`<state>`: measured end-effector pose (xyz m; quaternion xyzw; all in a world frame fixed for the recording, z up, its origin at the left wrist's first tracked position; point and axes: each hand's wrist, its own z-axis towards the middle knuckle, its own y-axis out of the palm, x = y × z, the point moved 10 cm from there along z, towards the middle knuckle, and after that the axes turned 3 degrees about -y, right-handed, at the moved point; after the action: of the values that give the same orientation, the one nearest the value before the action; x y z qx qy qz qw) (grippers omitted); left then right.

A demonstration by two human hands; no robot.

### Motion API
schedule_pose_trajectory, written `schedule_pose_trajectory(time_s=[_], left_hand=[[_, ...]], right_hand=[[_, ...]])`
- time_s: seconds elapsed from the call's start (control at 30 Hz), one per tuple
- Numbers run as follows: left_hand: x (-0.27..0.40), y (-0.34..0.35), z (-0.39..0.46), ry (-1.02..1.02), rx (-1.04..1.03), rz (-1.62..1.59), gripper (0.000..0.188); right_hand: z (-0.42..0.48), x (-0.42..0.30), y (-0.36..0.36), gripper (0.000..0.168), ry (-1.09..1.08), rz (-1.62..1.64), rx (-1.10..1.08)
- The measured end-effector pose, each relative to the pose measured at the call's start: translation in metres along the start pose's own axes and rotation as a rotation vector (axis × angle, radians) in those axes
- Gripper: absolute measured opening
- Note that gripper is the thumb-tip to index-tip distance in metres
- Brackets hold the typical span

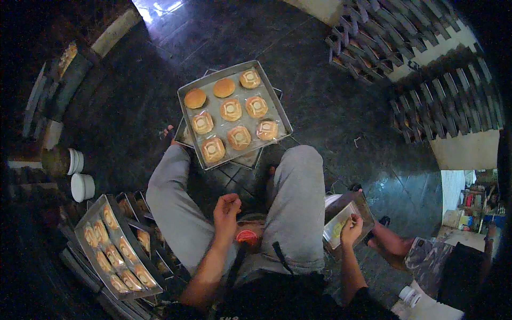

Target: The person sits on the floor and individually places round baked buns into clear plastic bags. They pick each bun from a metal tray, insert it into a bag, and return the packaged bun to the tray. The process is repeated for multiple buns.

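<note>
A square metal baking tray (188,140) stands in front of my knees, on another tray set at an angle. On it are several round buns in clear plastic wraps with pale labels, such as the wrapped bun (231,109). Two buns look bare: a plain bun (195,98) at the left corner and another plain bun (223,87) beside it. My left hand (227,210) hovers over my lap with fingers curled; whether anything small is in it is unclear. My right hand (351,229) is at a shallow tray (332,242) beside my right thigh, its fingertips close to a yellowish-printed clear packet (339,228).
To my left, a tilted tray (90,228) of wrapped buns rests on stacked trays (164,256). White tubs (83,187) stand behind it. Racks of dark trays (444,100) line the far right. Another person's leg (394,240) is close on my right, near a white jar (410,296).
</note>
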<state>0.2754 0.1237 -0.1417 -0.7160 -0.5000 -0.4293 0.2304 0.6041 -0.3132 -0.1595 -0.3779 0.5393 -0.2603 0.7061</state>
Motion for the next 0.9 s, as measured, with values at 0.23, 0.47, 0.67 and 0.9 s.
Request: schedule_pose_trajectory(time_s=[0.23,0.47,0.67,0.9], left_hand=[[0.038,0.052,-0.039,0.075,-0.147,0.103,0.021],[0.071,0.130,-0.112,0.405,-0.296,0.345,0.036],[0.068,0.271,-0.191,0.600,-0.770,0.569,0.054],[0.043,0.208,-0.166,0.387,-0.718,0.499,0.050]], right_hand=[[-0.026,0.093,0.024,0.021,0.008,-0.377,-0.083],[0.002,-0.034,-0.089,0.015,-0.155,-0.012,0.213],[0.011,-0.092,-0.137,0.015,-0.191,0.081,0.300],[-0.026,0.039,0.012,0.023,-0.115,-0.253,0.065]])
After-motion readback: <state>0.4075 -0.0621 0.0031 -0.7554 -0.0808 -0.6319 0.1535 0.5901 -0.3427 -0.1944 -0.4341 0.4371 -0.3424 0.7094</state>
